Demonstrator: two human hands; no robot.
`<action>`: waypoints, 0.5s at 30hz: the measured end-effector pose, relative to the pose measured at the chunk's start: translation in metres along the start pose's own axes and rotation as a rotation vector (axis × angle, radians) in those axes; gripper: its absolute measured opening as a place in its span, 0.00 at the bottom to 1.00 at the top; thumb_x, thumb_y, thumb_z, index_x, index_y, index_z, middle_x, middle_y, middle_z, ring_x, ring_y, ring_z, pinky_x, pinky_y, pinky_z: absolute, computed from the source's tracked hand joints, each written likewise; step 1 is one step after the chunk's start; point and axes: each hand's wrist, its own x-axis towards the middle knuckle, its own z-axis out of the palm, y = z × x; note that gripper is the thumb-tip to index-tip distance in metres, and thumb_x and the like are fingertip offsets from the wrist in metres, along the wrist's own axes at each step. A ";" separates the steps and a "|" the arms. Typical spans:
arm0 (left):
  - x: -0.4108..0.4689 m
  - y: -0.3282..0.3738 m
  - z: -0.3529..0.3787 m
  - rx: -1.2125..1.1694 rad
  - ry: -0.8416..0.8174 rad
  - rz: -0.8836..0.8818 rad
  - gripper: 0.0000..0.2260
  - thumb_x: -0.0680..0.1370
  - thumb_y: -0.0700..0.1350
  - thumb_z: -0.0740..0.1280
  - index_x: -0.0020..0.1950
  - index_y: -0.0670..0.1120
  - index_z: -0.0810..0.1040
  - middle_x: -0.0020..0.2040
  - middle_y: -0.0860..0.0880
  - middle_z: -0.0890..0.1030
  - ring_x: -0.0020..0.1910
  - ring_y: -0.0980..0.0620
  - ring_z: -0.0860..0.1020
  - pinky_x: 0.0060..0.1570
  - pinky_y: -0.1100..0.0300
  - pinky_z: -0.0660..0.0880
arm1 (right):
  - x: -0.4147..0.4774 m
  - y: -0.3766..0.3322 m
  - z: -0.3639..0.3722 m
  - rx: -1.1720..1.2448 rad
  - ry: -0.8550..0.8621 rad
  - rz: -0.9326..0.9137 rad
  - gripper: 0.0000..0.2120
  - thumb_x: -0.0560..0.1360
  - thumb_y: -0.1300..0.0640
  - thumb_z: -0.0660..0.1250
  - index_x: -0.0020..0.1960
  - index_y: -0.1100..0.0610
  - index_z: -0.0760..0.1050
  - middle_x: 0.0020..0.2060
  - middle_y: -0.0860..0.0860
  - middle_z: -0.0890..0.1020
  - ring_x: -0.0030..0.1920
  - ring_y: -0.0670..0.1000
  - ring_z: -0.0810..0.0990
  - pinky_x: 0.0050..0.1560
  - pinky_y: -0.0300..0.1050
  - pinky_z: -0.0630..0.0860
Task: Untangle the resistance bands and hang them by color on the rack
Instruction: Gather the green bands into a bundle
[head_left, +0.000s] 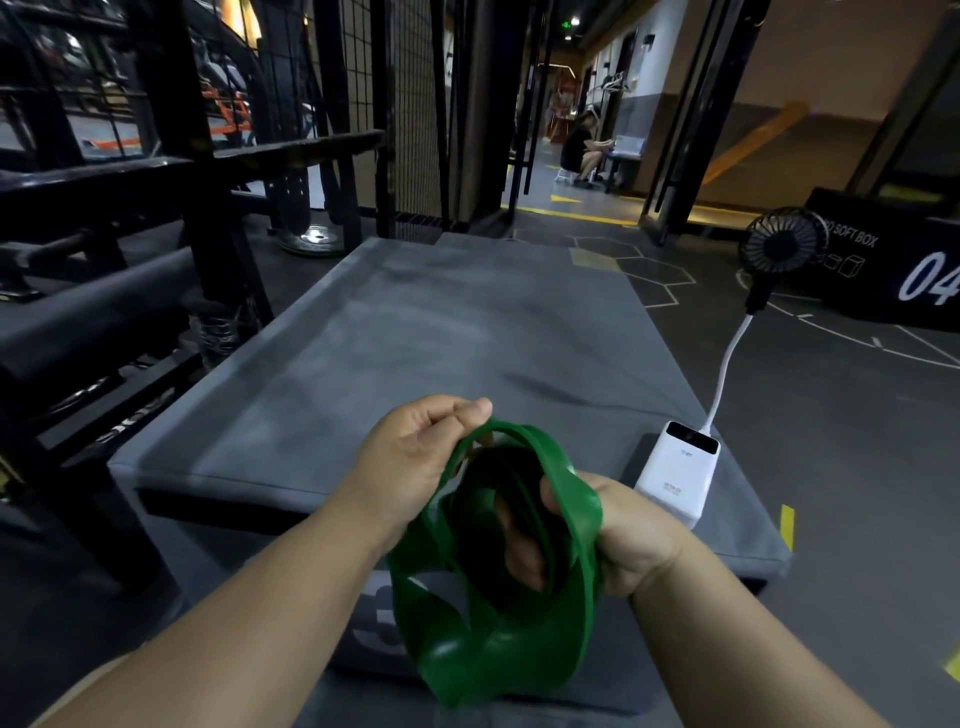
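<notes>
Gripping green band (498, 613) loops: left hand (415, 457) pinches top, right hand (618, 540) clutches side.

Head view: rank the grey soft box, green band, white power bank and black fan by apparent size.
1. grey soft box
2. green band
3. white power bank and black fan: alike, fan farther off, unranked.

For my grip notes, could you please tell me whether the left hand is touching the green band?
Touching. The head view shows the left hand pinching the green band at its upper loop.
</notes>
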 end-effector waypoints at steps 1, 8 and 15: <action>0.001 -0.002 -0.001 0.005 0.008 -0.009 0.17 0.78 0.42 0.65 0.28 0.49 0.74 0.19 0.58 0.70 0.19 0.64 0.68 0.24 0.75 0.64 | -0.001 0.000 0.001 0.010 -0.027 -0.007 0.38 0.49 0.45 0.85 0.45 0.67 0.73 0.27 0.54 0.79 0.25 0.50 0.77 0.29 0.38 0.73; 0.006 -0.015 -0.010 0.139 -0.058 0.113 0.24 0.69 0.73 0.61 0.36 0.52 0.78 0.31 0.53 0.73 0.31 0.58 0.70 0.36 0.63 0.67 | 0.002 0.004 0.009 0.052 -0.051 -0.014 0.39 0.54 0.46 0.84 0.51 0.70 0.72 0.27 0.55 0.80 0.26 0.49 0.77 0.30 0.40 0.74; 0.015 -0.015 -0.015 0.076 -0.281 -0.019 0.44 0.47 0.80 0.68 0.48 0.47 0.74 0.33 0.48 0.70 0.33 0.51 0.68 0.34 0.65 0.68 | 0.004 0.009 0.008 0.097 0.073 -0.097 0.27 0.55 0.51 0.83 0.46 0.67 0.81 0.31 0.58 0.80 0.28 0.53 0.78 0.32 0.44 0.75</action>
